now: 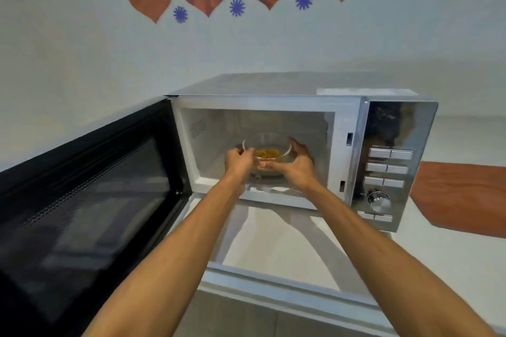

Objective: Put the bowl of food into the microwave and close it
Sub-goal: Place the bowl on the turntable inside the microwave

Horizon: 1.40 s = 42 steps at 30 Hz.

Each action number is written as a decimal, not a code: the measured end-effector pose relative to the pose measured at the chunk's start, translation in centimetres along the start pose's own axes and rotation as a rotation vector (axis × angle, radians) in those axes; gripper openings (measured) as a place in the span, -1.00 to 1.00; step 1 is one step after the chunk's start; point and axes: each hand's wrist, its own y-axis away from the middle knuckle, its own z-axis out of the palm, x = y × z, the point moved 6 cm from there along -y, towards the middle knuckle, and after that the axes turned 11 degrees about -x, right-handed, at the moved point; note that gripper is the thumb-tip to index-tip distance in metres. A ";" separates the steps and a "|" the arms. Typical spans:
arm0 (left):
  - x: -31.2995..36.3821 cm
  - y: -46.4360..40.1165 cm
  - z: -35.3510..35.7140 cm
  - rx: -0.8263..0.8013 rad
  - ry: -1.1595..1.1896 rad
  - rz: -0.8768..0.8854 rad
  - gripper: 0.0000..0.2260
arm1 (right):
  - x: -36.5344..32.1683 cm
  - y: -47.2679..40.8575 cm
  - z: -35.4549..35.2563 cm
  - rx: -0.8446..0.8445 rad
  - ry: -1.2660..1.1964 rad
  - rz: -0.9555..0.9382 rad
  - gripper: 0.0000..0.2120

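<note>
Bowl of food point(267, 154) is sitting inside the open microwave point(273, 107), low in the middle of the cavity, and both hands are reaching in to it. It is looking like a clear glass bowl with a pale rim and some yellow-orange food at its bottom; whether it is already resting on the floor of the cavity I cannot tell. The left hand point(238, 160) is curling its fingers on the left rim, and the right hand point(297, 163) is spreading wide around the right side, thumb in front and fingers behind. I judge that two hands are being used so the bowl is staying level and not spilling. The door point(90, 200) is standing fully open at the left, giving room for both forearms; closing it is not yet done.
</note>
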 end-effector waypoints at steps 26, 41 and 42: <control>-1.9 -7.7 1.6 0.008 -0.019 -0.083 -0.93 | 2.7 -6.1 -0.5 0.113 0.108 0.049 0.03; -2.0 -7.9 1.3 -0.016 -0.010 -0.079 -0.58 | 1.1 -6.1 0.3 0.053 0.258 0.056 0.10; -2.1 -7.7 1.0 0.011 -0.011 -0.068 -0.52 | 0.6 -5.7 0.3 0.051 0.294 0.035 0.08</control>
